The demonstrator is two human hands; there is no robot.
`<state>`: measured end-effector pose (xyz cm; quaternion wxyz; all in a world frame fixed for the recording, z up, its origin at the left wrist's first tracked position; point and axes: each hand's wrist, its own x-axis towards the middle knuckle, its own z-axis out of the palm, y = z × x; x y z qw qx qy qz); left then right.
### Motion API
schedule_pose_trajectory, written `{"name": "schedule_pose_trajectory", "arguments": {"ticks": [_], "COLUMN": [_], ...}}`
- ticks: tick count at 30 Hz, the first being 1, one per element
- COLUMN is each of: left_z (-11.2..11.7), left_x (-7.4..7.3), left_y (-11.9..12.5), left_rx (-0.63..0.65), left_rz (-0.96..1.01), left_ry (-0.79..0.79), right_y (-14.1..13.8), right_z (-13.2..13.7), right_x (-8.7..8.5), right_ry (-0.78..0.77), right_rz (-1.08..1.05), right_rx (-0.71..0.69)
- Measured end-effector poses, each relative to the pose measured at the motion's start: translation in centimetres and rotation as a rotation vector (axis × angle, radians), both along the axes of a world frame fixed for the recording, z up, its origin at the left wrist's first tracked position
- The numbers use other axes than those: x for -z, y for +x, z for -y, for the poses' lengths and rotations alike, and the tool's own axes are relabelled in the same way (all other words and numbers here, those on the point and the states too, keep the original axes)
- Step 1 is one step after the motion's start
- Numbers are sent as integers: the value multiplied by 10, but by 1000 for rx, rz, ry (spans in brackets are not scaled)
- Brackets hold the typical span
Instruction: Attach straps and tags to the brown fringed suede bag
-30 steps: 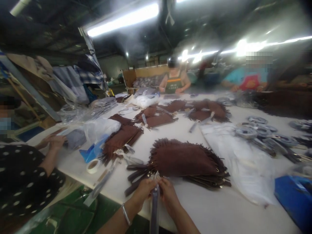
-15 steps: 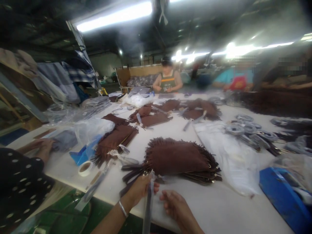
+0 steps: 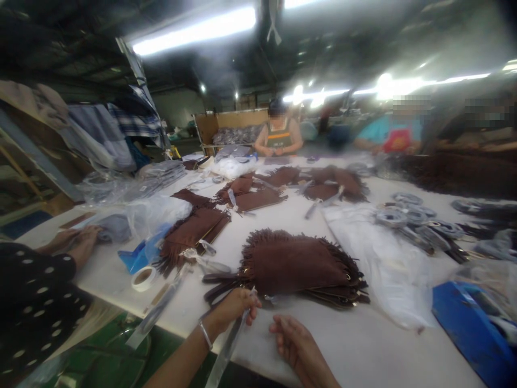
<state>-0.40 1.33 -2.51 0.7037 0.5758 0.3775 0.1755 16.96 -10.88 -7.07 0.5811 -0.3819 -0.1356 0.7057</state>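
Note:
My left hand [image 3: 234, 308] pinches the top of a long clear plastic sleeve [image 3: 224, 350] with a dark strap inside, which hangs down past the edge of the white table [image 3: 355, 350]. To its right, my right hand [image 3: 291, 338] rests on the table with loosely curled fingers and holds nothing. Just beyond both hands lies a stack of brown fringed suede bags [image 3: 299, 267], their dark straps [image 3: 220, 284] trailing left toward my left hand.
More brown fringed bags [image 3: 194, 229] lie across the table, with a tape roll [image 3: 143, 278], clear plastic bags [image 3: 388, 264], coiled wrapped straps [image 3: 416, 221] and a blue bag [image 3: 472, 323]. A person in a dotted top [image 3: 36, 302] works at left; other people sit at the far side.
My right hand has let go of the plastic sleeve and dropped to the table. The sleeve now swings lower left, held by my left hand alone.

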Motion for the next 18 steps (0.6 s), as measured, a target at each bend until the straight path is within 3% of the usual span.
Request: {"name": "schedule_pose_trajectory", "arguments": {"ticks": [8, 13, 18], "left_z": [9, 4, 14], "left_x": [1, -13, -18], "left_y": [0, -6, 5], "left_rx": [-141, -92, -226], "left_rz": [112, 57, -55], "left_ry": [15, -39, 86], "right_y": [-2, 3, -8], "right_z": [0, -1, 5], "right_x": [11, 15, 12], "right_ry": [-2, -2, -30], "right_rz": [-20, -16, 73], "right_rx": [102, 70, 94]}}
